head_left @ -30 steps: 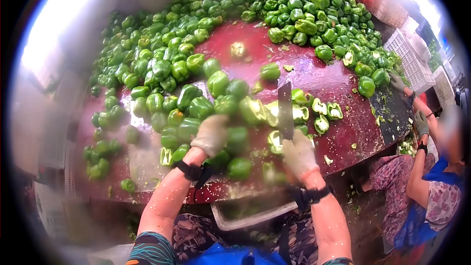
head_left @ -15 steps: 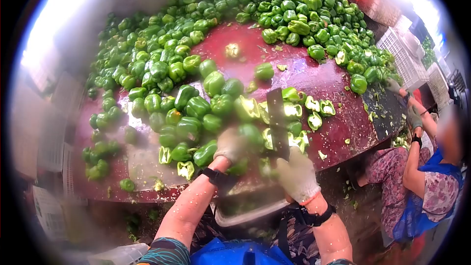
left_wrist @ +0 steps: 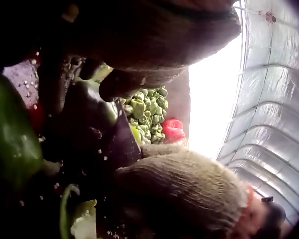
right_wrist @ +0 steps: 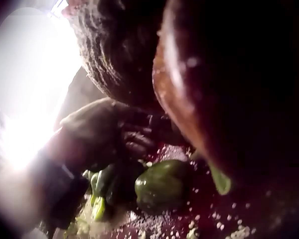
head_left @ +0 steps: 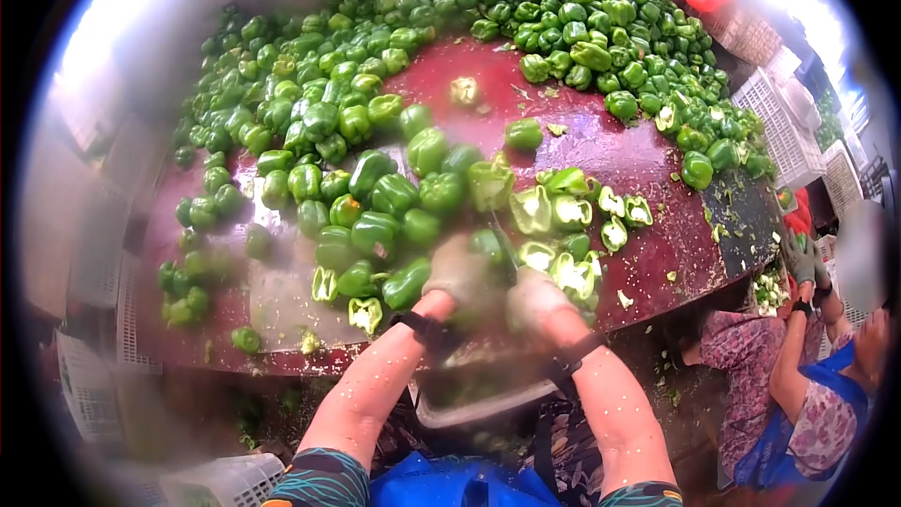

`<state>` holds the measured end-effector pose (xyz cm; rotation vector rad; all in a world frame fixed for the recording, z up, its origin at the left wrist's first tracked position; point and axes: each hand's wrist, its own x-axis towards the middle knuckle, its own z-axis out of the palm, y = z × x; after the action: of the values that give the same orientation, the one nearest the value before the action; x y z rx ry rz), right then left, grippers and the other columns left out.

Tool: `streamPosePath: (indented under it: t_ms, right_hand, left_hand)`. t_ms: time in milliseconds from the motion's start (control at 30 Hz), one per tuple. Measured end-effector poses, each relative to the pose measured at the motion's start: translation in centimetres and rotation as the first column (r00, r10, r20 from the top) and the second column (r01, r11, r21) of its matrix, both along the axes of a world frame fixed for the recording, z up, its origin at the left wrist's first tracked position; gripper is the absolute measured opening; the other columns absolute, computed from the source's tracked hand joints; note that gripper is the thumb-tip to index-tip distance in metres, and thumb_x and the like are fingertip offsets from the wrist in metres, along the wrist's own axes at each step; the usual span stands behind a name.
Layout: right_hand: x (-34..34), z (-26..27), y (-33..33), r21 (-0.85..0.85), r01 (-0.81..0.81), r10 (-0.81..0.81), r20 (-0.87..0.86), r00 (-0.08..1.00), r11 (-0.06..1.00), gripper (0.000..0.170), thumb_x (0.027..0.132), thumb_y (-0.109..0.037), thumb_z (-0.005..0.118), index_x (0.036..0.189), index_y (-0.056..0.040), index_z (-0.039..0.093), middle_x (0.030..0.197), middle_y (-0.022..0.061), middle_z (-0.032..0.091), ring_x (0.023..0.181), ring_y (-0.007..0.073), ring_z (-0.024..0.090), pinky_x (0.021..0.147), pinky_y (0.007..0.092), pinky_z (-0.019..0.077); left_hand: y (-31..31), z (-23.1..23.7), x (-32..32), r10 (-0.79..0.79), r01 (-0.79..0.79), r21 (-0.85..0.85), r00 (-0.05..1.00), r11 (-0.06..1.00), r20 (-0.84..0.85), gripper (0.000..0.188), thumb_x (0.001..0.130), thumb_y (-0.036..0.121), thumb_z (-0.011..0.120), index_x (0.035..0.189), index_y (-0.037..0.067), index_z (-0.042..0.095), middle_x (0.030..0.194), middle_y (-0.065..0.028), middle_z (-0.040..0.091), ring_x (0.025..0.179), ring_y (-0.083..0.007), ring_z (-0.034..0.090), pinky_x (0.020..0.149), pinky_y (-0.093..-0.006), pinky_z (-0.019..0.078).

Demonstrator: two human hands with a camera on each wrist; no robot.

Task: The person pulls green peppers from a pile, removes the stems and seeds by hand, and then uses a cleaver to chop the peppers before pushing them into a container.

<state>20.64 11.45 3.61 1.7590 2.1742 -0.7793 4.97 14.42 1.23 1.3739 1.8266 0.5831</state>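
Note:
My gloved left hand (head_left: 457, 274) grips a green pepper (head_left: 487, 245) near the table's front edge. Close on its right, my gloved right hand (head_left: 537, 299) holds a knife, whose narrow-looking blade (head_left: 504, 240) stands against the pepper's right side. In the left wrist view the held pepper (left_wrist: 92, 102) lies beneath the left fingers, with the dark blade (left_wrist: 122, 142) beside it and the right hand (left_wrist: 184, 186) behind. Halved peppers (head_left: 572, 211) lie to the right of the blade. The knife's handle is hidden in the right glove.
Whole peppers (head_left: 319, 119) are heaped along the back and left of the red table (head_left: 450, 61). A tray (head_left: 488, 406) sits below the front edge. Another person (head_left: 807, 385) works at the right, near white crates (head_left: 774, 117).
The left hand has moved right to the pepper by the knife. The blade, broad side showing earlier, has turned and come against that pepper. Another cut piece lies at the front left.

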Motion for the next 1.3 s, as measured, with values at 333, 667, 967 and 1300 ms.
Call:
streamPosePath:
  t_ms: [333,667,967,1300]
  right_hand:
    - [3.4,-1.1,-4.1,0.131,0.701,-0.36,-0.783,0.507,0.701,0.015,0.089,-0.014,0.058,0.092,0.0,0.053,0.074,0.0224,0.064,0.069,0.0413,0.063,0.063,0.0474,0.0495]
    - [0.5,-1.0,-10.4,0.2,0.637,-0.371,-0.668,0.645,0.745,0.014,0.086,-0.014,0.058,0.091,-0.002,0.053,0.075,0.0245,0.058,0.072,0.0445,0.059,0.066,0.0488,0.0481]
    - [-0.6,-2.4,-11.8,0.185,0.561,-0.32,-0.661,0.679,0.807,0.02,0.087,-0.018,0.057,0.094,-0.0003,0.052,0.078,0.0287,0.062,0.077,0.0482,0.061,0.07,0.0531,0.049]
    - [-1.5,-5.8,-13.6,0.343,0.381,-0.096,-0.622,0.777,0.859,0.021,0.089,-0.021,0.057,0.092,-0.0009,0.052,0.074,0.0282,0.061,0.074,0.0485,0.061,0.068,0.0549,0.0497]
  left_hand:
    - [-4.5,2.0,-8.9,-0.335,0.35,-0.031,0.862,0.936,-0.382,0.058,0.075,0.02,0.072,0.128,0.005,0.054,0.121,-0.021,0.059,0.115,-0.0354,0.057,0.1,-0.04,0.0467]
    - [-2.7,-1.0,-9.2,-0.002,-0.007,-0.055,0.986,0.998,-0.169,0.07,0.07,0.022,0.073,0.134,0.0,0.053,0.115,-0.0197,0.067,0.105,-0.0305,0.065,0.092,-0.0354,0.0517]
    - [-4.2,-0.4,-8.1,0.046,-0.043,-0.083,0.998,0.996,0.04,0.056,0.078,0.015,0.07,0.129,-0.002,0.053,0.102,-0.0133,0.068,0.088,-0.0208,0.065,0.078,-0.0307,0.0524]
    - [-4.4,-7.1,-12.0,0.239,-0.243,-0.11,0.603,0.964,0.761,0.041,0.079,-0.005,0.063,0.119,-0.002,0.057,0.096,-0.0094,0.068,0.078,-0.019,0.065,0.066,-0.0312,0.0549]
